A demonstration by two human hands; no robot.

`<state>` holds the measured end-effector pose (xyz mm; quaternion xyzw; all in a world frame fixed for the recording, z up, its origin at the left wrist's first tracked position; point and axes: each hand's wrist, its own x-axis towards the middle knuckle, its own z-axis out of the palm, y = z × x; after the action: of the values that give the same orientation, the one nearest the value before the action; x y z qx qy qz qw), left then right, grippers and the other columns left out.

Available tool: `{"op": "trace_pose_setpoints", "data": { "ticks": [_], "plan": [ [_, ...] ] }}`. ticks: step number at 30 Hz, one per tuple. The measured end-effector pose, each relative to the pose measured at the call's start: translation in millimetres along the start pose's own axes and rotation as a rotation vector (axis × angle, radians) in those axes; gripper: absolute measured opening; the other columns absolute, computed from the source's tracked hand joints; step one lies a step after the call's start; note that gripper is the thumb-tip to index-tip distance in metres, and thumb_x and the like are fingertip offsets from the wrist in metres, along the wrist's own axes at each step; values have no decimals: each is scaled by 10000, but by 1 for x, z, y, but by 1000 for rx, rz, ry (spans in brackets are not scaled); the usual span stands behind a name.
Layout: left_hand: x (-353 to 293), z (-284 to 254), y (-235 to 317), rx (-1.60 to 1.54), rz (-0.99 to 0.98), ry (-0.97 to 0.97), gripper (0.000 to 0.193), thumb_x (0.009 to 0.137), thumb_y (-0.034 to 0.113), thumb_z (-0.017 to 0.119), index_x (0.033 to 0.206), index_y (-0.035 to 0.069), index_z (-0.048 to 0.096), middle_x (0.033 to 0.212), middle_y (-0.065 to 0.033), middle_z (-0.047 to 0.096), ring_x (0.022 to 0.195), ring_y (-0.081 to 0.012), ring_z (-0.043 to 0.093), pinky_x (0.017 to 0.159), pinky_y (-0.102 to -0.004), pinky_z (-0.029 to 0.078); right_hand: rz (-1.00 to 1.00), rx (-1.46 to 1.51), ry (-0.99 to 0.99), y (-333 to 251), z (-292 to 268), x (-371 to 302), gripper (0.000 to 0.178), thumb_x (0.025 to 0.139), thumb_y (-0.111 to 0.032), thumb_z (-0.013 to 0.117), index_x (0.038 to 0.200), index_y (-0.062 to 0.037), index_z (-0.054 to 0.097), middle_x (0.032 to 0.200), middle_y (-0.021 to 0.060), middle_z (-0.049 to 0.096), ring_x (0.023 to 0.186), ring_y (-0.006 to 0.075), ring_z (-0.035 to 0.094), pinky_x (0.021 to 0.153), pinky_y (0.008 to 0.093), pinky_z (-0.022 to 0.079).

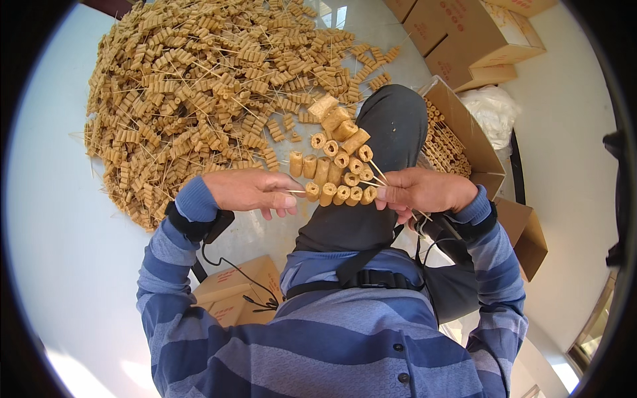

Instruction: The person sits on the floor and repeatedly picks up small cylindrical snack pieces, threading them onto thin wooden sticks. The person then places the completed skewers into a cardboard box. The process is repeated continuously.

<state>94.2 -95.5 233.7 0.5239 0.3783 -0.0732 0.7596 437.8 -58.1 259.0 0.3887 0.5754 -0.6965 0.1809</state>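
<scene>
My right hand point(424, 191) is closed around the thin sticks of several skewers, thumb on top. Hollow, tan, ring-like pieces point(342, 194) are threaded in rows on these skewers, which fan out to the left and up from the hand over my raised knee. At the left end of the nearest row, a bare stick tip pokes out. My left hand point(255, 192) is right beside that tip, its thumb and forefinger a little apart around it; any contact is hard to make out. Its other fingers are loosely bent.
A large heap of similar skewers point(212, 79) covers the pale surface ahead and left. At right, an open cardboard box point(458, 109) holds stacked skewers, next to a white plastic bag point(491, 109). More cartons stand at far right point(458, 33) and lower left point(239, 285). Cables hang from both wrists.
</scene>
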Motion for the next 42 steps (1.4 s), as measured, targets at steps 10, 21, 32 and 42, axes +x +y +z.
{"op": "trace_pose_setpoints", "data": {
  "ticks": [10, 21, 32, 42],
  "plan": [
    [-49, -24, -228, -283, -305, 800, 385, 994, 322, 588, 1256, 40, 588, 1057, -72, 661, 897, -156, 642, 781, -313, 569, -153, 339, 178, 23, 18, 0, 298, 1084, -267, 461, 1018, 4, 563, 727, 22, 507, 652, 133, 587, 660, 284, 536],
    [-220, -31, -378, 10, -615, 2289, 265, 867, 191, 688, 1063, 17, 652, 1018, -181, 667, 909, -303, 659, 792, -393, 543, -246, 490, 476, 39, 26, -22, 283, 1087, -304, 443, 994, -53, 535, 704, 29, 497, 569, 136, 535, 627, 304, 548],
    [-263, -108, -424, -141, -1022, 1872, 662, 855, 197, 730, 1409, 10, 422, 1401, -277, 462, 1227, -434, 545, 1038, -480, 493, -177, 518, 555, 40, 40, -9, 311, 1087, -333, 424, 979, -57, 521, 670, 29, 495, 558, 138, 531, 624, 302, 550],
    [-259, -117, -462, 67, -1101, 1825, 496, 829, 215, 781, 1212, -47, 607, 1234, -279, 638, 1149, -403, 626, 987, -460, 515, -148, 574, 483, 33, 36, 3, 278, 1091, -278, 422, 988, -44, 531, 696, 39, 519, 592, 148, 555, 653, 314, 559]
  ]
}}
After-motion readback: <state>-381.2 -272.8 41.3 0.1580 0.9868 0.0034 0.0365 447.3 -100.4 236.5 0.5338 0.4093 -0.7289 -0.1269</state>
